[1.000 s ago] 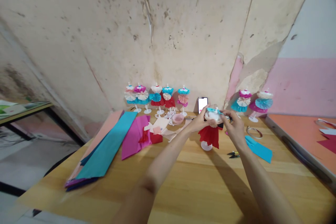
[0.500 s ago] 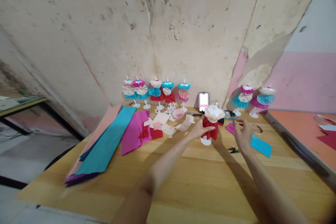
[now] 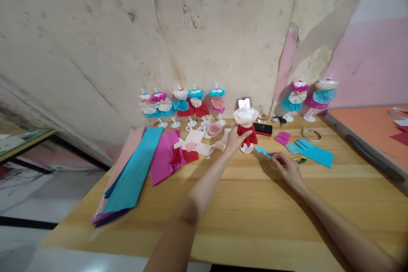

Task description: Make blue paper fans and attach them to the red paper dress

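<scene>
My left hand (image 3: 235,140) grips a small mannequin (image 3: 247,132) around its red crepe skirt, thumb across the front. The mannequin stands upright on a white round base and wears a ruffled cream collar. To its lower right, my right hand (image 3: 289,171) pinches a small light-blue paper strip (image 3: 264,151) between thumb and fingertips, apart from the skirt. Close behind that hand lie yellow-handled snips (image 3: 299,159), partly hidden, and a blue crepe paper piece (image 3: 315,153). Pleated magenta paper (image 3: 283,137) sits a little farther back.
Several dressed mannequins (image 3: 195,103) line the wall, with two more (image 3: 298,97) at right. Long folded crepe sheets (image 3: 137,174), magenta paper (image 3: 164,157) and scraps cover the left. A pink bowl (image 3: 214,128), black box (image 3: 263,129), phone (image 3: 244,103) and tape roll (image 3: 311,134) stand behind.
My right hand has come down and left, bringing the blue strip from beside the collar to below the skirt. My left hand still holds the mannequin. The view has shifted.
</scene>
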A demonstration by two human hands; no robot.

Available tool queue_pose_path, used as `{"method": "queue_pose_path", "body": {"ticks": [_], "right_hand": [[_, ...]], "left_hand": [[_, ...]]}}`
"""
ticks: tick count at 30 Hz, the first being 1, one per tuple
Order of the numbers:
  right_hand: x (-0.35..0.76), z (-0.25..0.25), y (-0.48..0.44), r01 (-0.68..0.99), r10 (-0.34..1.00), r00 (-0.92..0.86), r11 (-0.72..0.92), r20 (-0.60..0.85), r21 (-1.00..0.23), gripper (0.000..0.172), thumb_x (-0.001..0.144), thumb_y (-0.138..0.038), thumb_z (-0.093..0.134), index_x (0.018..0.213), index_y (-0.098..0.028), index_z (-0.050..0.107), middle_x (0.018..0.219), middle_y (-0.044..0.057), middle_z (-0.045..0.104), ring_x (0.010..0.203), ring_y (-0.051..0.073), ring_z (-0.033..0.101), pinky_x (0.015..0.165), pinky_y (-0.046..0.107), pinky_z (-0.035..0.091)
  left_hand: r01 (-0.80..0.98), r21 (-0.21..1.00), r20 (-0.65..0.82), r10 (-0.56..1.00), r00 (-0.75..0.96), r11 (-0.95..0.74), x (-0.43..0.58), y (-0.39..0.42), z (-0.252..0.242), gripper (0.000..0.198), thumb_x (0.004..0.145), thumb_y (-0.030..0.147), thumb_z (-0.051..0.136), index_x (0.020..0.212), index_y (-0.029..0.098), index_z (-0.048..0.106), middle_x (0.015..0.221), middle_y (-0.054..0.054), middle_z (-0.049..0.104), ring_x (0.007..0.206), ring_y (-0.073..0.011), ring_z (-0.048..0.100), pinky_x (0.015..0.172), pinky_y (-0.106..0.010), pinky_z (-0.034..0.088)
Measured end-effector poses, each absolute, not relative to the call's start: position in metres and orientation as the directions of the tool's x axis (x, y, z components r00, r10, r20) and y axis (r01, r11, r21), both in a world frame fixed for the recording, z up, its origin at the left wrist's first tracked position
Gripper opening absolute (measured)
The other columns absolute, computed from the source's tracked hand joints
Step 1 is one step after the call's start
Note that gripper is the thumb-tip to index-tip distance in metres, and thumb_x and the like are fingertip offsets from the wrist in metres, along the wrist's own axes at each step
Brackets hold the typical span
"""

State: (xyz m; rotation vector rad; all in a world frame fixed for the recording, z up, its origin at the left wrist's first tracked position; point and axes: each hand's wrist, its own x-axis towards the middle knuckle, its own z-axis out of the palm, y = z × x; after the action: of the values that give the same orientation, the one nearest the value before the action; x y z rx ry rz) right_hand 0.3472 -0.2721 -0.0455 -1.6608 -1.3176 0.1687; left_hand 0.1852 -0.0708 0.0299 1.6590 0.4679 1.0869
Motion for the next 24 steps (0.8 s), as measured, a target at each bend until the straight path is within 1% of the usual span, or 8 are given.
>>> {"method": "queue_pose_path", "body": {"ticks": [3,5,8,11,14,18,20,24], "right_hand": [[0.342,-0.045,-0.278,0.699,0.860,0.274,0.129,0.431,-0.703,0.023,0.094,-0.042,0.050,0.099,-0.023,0.062,0.115,0.009,0.070,0.097,0.024,0.067,0.083,0.041,0.054],[0.343,-0.042,-0.280,0.769,0.891,0.116,0.199,0.438,-0.608,0.022,0.095,-0.039,0.049,0.103,-0.023,0.063,0.119,0.009,0.068,0.105,0.024,0.065,0.089,0.041,0.051],[0.352,-0.039,-0.280,0.898,0.908,-0.032,0.210,0.418,-0.387,0.025,0.094,-0.043,0.052,0.098,-0.023,0.066,0.107,0.009,0.071,0.100,0.026,0.064,0.088,0.044,0.049],[0.365,-0.038,-0.280,0.962,0.893,0.002,0.122,0.450,-0.245,0.029,0.091,-0.050,0.057,0.085,-0.023,0.068,0.083,0.008,0.071,0.089,0.028,0.063,0.083,0.046,0.047],[0.365,-0.035,-0.280,0.949,0.847,0.089,0.088,0.524,-0.303,0.027,0.090,-0.048,0.058,0.098,-0.024,0.069,0.092,0.009,0.072,0.095,0.029,0.063,0.086,0.046,0.048],[0.341,-0.033,-0.279,0.866,0.849,0.168,0.115,0.500,-0.487,0.047,0.090,-0.044,0.059,0.133,-0.026,0.054,0.120,0.009,0.067,0.105,0.028,0.062,0.089,0.045,0.050],[0.326,-0.033,-0.274,0.818,0.871,0.187,0.118,0.454,-0.563,0.045,0.088,-0.042,0.061,0.130,-0.025,0.057,0.117,0.010,0.067,0.104,0.029,0.063,0.087,0.044,0.051],[0.311,-0.032,-0.255,0.730,0.887,0.188,0.161,0.422,-0.665,0.027,0.082,-0.036,0.064,0.104,-0.021,0.068,0.106,0.011,0.070,0.098,0.029,0.065,0.085,0.044,0.051]], "left_hand": [[-0.182,0.908,0.419,0.826,0.377,-0.378,0.168,-0.066,0.038,0.050,0.079,0.043,0.071,0.118,0.017,0.056,0.120,-0.011,0.066,0.110,-0.0217,0.062,0.101,-0.037,0.045],[-0.177,0.905,0.422,0.863,0.278,-0.386,0.153,-0.062,0.042,0.051,0.081,0.044,0.069,0.121,0.018,0.052,0.123,-0.010,0.064,0.112,-0.0202,0.062,0.101,-0.036,0.045],[-0.143,0.907,0.420,0.870,0.258,-0.395,0.137,-0.064,0.046,0.047,0.083,0.045,0.067,0.119,0.018,0.053,0.120,-0.009,0.066,0.115,-0.0201,0.060,0.101,-0.035,0.045],[-0.101,0.915,0.401,0.850,0.341,-0.391,0.134,-0.076,0.043,0.044,0.080,0.046,0.070,0.111,0.017,0.057,0.115,-0.009,0.068,0.109,-0.0215,0.063,0.096,-0.035,0.048],[-0.042,0.921,0.368,0.833,0.414,-0.386,0.144,-0.094,0.037,0.044,0.076,0.047,0.073,0.105,0.016,0.062,0.107,-0.010,0.071,0.100,-0.0237,0.066,0.093,-0.038,0.050],[-0.035,0.901,0.387,0.765,0.514,-0.432,0.158,-0.124,0.028,0.041,0.075,0.045,0.075,0.105,0.018,0.066,0.111,-0.010,0.071,0.110,-0.0273,0.062,0.103,-0.043,0.045],[-0.071,0.899,0.398,0.736,0.548,-0.433,0.161,-0.139,0.023,0.041,0.076,0.044,0.074,0.109,0.022,0.066,0.117,-0.009,0.069,0.115,-0.0279,0.060,0.108,-0.044,0.042],[-0.105,0.911,0.376,0.699,0.609,-0.398,0.156,-0.158,0.023,0.038,0.077,0.043,0.073,0.109,0.023,0.067,0.117,-0.009,0.067,0.121,-0.0297,0.056,0.114,-0.047,0.034]]}}
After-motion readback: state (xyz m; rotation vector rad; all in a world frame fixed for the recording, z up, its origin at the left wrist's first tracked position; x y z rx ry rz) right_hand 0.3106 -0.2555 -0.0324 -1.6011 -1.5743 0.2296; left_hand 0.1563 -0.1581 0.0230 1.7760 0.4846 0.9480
